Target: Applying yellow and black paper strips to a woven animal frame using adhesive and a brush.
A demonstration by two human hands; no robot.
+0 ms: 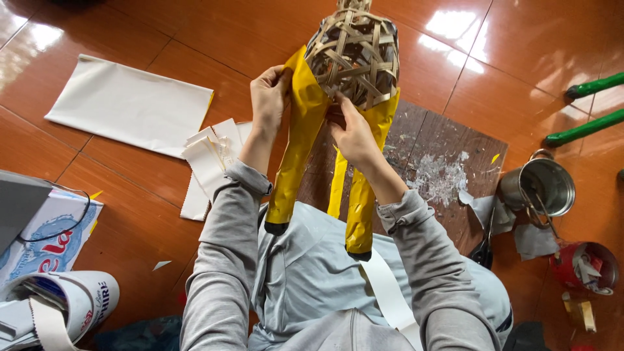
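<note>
A woven bamboo frame shaped like an animal body is held up over the person's lap, its top cut off by the upper edge of the view; yellow paper covers part of its lower side and runs down three legs with dark tips that point toward the person's chest; how the paper is fastened cannot be made out. The left hand grips the loose edge of the yellow paper at the frame's left side, fingers curled closed on it; the right hand presses on the paper just under the weave, between the legs, thumb and fingers pinched, though what lies beneath them is hidden. Behind the legs lies a dark wooden board smeared with white paste; to its right stands a metal cup and a red tin; on the tiled floor at left lie a white sheet and smaller white paper strips.
</note>
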